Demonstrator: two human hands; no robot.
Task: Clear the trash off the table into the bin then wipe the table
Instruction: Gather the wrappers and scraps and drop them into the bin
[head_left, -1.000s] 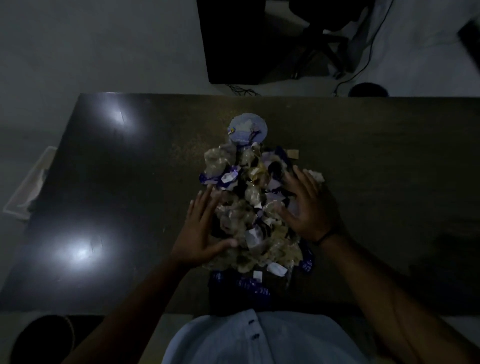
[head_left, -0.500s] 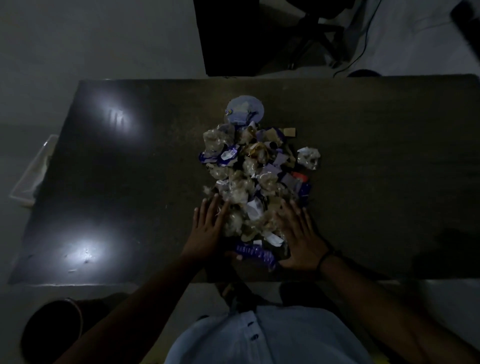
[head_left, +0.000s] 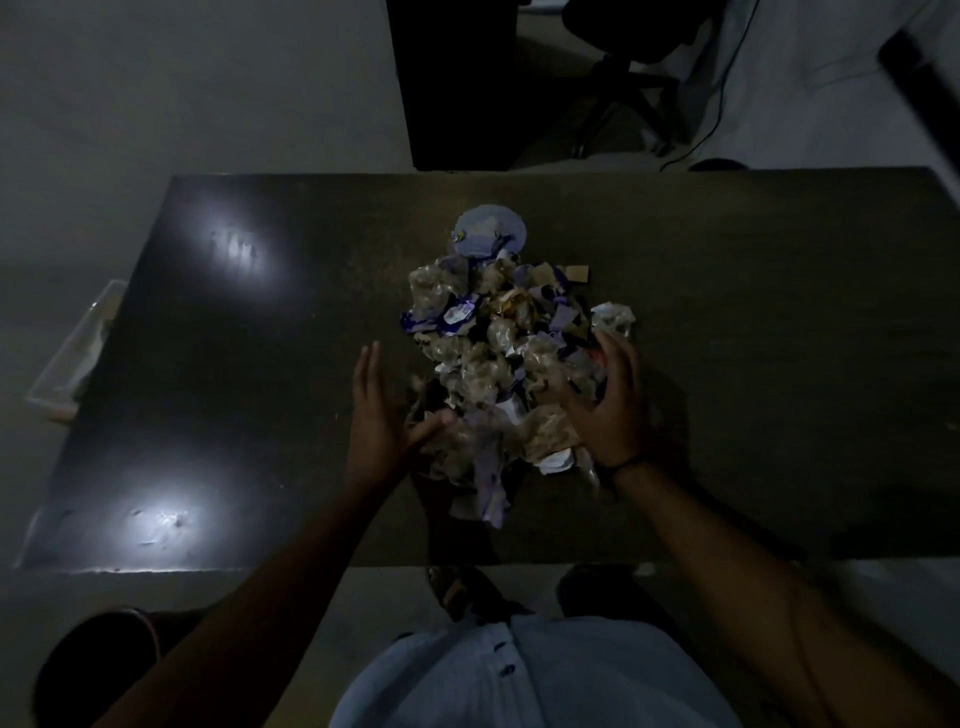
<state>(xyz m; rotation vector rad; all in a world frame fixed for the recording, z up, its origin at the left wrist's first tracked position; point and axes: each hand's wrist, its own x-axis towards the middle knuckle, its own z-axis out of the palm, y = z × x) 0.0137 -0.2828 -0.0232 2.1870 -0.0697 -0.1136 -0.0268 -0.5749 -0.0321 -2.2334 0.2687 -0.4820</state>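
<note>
Dim light swallows most of the room; the pale floor fades to grey, and two bright glares sit on the left half of the dark table (head_left: 779, 364). At the lower left corner of the frame a round dark bin (head_left: 93, 670) stands on the floor, its inside too black to read. Above it, at the left edge, a clear plastic tray (head_left: 78, 358) is partly hidden behind the table's end.

Left of centre, the left hand (head_left: 376, 421) stands on edge with its fingers straight and together, pointing to the top of the frame, and its thumb touches the lower left of the trash pile (head_left: 498, 364). The pile lies mid-table, its long axis running from top to bottom of the frame: a round bluish lid (head_left: 488, 234) lies at the upper end and purple scraps trail at the lower end. Single wrappers are hard to tell apart.

Next comes the right hand (head_left: 608, 400), cupped with its fingers only slightly bent, pressing the pile's right flank; a dark band (head_left: 626, 465) circles the wrist. A crumpled wad (head_left: 615, 317) sits just above its fingertips.

At the upper right, an office chair (head_left: 623, 67) is cut off by the frame's top.
</note>
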